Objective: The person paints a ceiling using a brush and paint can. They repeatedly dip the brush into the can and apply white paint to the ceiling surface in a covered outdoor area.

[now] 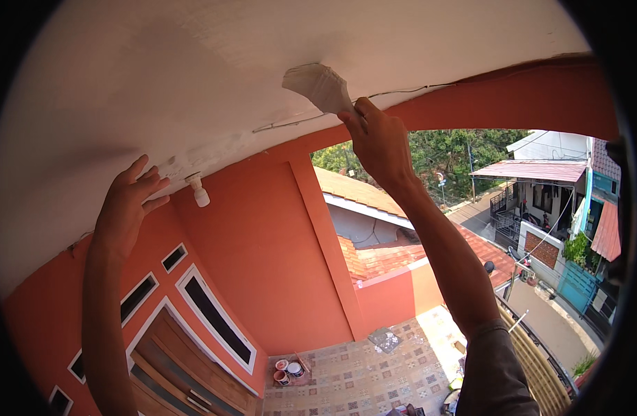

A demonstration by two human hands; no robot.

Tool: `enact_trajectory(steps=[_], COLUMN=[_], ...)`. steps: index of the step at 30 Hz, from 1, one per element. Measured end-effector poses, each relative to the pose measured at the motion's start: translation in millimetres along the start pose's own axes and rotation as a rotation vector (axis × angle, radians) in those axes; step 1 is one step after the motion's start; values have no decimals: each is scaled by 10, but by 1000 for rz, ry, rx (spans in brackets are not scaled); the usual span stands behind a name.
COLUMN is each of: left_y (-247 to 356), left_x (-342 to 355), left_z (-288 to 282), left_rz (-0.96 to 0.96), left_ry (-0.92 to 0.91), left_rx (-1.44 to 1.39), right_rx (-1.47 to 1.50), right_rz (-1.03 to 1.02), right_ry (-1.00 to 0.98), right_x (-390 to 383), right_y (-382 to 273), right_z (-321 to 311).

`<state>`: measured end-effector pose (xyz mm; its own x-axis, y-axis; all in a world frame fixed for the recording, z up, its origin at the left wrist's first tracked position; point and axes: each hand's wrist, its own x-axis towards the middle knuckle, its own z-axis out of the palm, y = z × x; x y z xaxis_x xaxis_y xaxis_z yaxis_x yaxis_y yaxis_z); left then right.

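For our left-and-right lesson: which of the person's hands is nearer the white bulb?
Left. In this view, the left hand is just left of the white bulb; the right hand, holding a broad flat tool, is higher and farther right.

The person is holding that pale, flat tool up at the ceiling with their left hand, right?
Not quite: it's the right hand that holds the pale, flat tool up at the ceiling, as the head view shows. The left hand is raised with its fingers spread.
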<state>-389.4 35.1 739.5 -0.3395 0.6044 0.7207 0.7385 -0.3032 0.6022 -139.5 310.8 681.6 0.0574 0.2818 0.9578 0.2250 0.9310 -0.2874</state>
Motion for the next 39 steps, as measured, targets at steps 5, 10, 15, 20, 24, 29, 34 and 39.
enact_trajectory(steps=[5, 10, 15, 20, 24, 29, 34, 39], left_y=[50, 110, 142, 91, 76, 40, 6, 61], left_x=[116, 117, 101, 59, 47, 130, 228, 200], left_z=[115, 123, 62, 28, -5, 81, 304, 356], left_rz=[0, -17, -34, -56, -54, -68, -90, -92], left_ry=[-33, -41, 14, 30, 25, 17, -27, -62], left_rx=[-51, -54, -2, 17, 14, 40, 38, 82], right_rx=[9, 215, 678, 664, 374, 346, 422, 554], right_rz=[38, 242, 532, 524, 234, 70, -19, 168], right_ry=[84, 184, 75, 174, 142, 15, 23, 52], right_x=[84, 44, -221, -214, -227, -404, -609, -392], right_y=[270, 485, 430, 116, -292, -656, -841, -299], right_z=[90, 287, 389, 383, 401, 375, 460, 625])
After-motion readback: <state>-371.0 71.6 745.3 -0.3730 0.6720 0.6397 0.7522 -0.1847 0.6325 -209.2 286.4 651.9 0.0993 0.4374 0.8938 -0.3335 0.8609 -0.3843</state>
